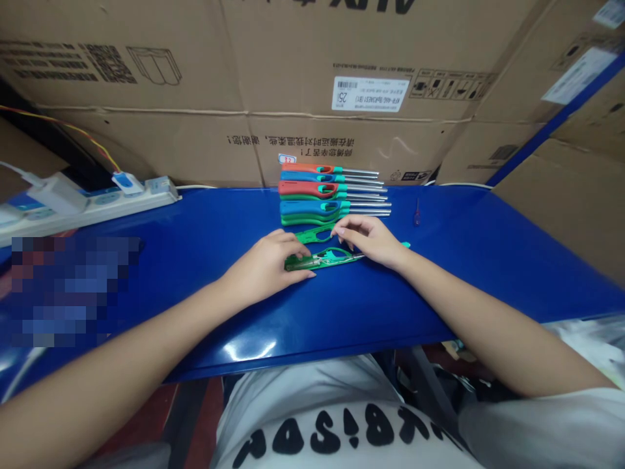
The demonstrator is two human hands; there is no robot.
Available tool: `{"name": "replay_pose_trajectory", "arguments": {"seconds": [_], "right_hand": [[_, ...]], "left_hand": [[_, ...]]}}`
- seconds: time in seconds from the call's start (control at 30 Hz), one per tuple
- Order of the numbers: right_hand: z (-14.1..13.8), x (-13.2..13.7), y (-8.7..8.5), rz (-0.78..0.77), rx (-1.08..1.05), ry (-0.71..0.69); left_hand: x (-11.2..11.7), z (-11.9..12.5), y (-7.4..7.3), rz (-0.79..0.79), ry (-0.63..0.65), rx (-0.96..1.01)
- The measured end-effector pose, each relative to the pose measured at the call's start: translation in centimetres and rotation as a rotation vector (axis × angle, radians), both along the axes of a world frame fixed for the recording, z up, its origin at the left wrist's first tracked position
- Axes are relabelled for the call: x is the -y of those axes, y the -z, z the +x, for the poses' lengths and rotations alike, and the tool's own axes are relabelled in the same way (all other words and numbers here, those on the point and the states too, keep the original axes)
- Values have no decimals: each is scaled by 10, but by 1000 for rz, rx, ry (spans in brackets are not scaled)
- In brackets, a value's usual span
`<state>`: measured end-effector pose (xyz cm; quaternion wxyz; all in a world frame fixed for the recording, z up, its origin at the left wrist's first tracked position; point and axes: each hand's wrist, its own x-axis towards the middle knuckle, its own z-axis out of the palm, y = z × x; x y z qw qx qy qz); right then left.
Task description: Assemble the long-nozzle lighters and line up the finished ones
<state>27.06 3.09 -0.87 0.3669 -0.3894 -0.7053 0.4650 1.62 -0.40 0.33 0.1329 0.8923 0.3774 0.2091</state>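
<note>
1. Cardboard boxes [195, 78] wall off the back of a blue table [195, 312]; one box carries a white label [370, 94].
2. Left hand [271, 264] lies loosely flat, not clenched, with its fingers pressing on the handle end of a green lighter [325, 259] that lies on the table between the two hands.
3. Right hand [374, 240] is curled, fingertips down at the far side of that lighter, near its nose end. Whether it pinches the lighter or only touches it I cannot tell.
4. A second green piece [317, 233] lies just beyond the left fingers, touching or nearly touching the lighter.
5. Just past both hands sits a neat stack [317, 195] of red, blue and green lighters, their metal tubes pointing towards the right-hand side.
6. A small screwdriver [416, 212] lies apart, beyond the right hand; a power strip [97, 202] sits well to the left of the left hand.
7. Judged from this, the step in hand is steadying and working on the green lighter, which looks opened or part-assembled.
8. A next move would call for the left hand to keep it pinned while the right fingertips work finely at the nose end.
</note>
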Motion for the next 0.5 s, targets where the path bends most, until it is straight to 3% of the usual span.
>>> {"name": "replay_pose_trajectory", "arguments": {"seconds": [0.23,0.5], "right_hand": [[0,0,-1,19,11,7],[-1,0,0,25,28,4]], "left_hand": [[2,-1,-6,-100,17,41],[2,2,1,-183,-85,119]]}}
